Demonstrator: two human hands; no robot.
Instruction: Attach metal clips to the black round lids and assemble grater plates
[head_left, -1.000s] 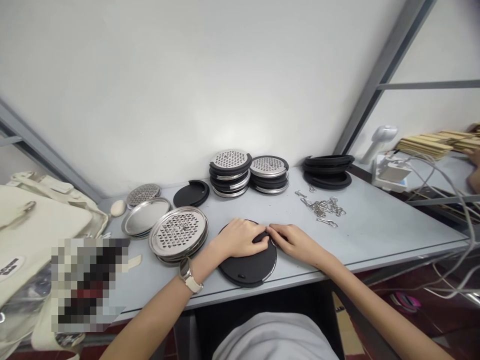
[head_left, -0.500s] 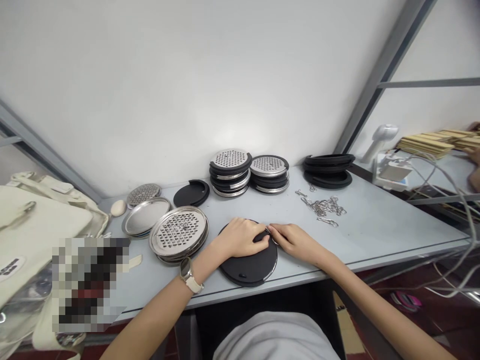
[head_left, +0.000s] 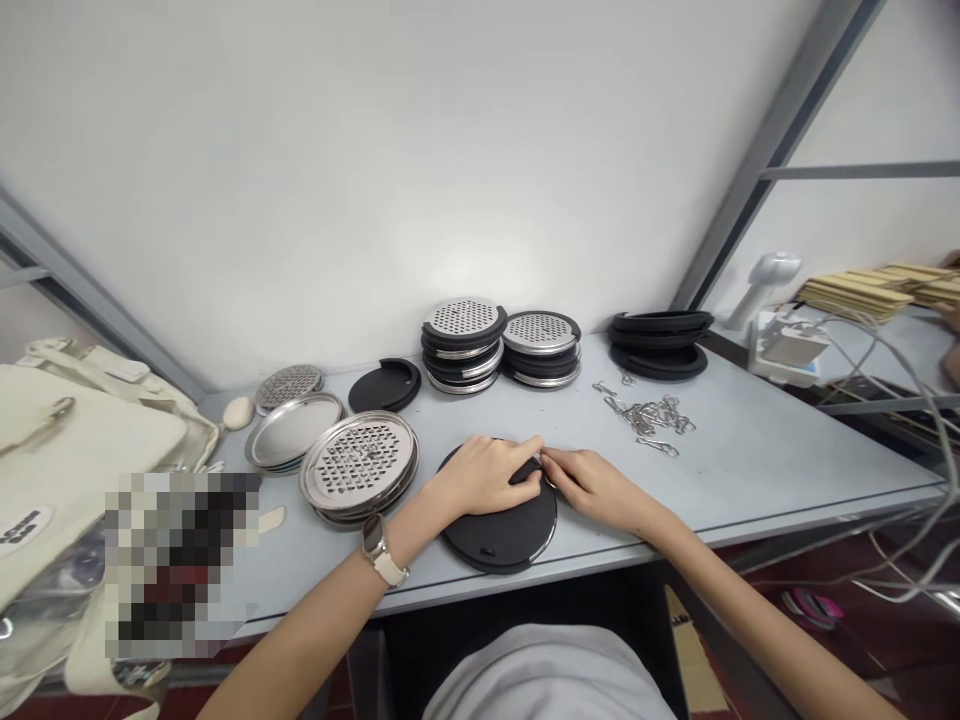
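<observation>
A black round disc (head_left: 502,540) with a metal edge lies near the front of the table, like those stacked with graters. My left hand (head_left: 491,478) rests on top of it, thumb and fingers gripping near its far right rim and index finger stretched toward my right hand. At that same rim my right hand (head_left: 592,485) is closed in a pinch. A bit of shiny metal shows by its fingertips; most of what it holds is hidden. Left of the disc stands a stack of round metal graters (head_left: 361,462). Metal snap hooks (head_left: 652,415) lie loose to the right.
Behind stand two stacks of black-rimmed graters (head_left: 463,345), a single black holder (head_left: 384,385) and several piled black holders (head_left: 658,345). Plain metal discs (head_left: 295,430) sit at left beside a cream bag (head_left: 82,430). A handheld scanner (head_left: 769,285) and cables are at right.
My left index finger has lifted and straightened toward the right hand. The right hand keeps its pinch at the rim. The disc has hardly moved; the view has shifted slightly.
</observation>
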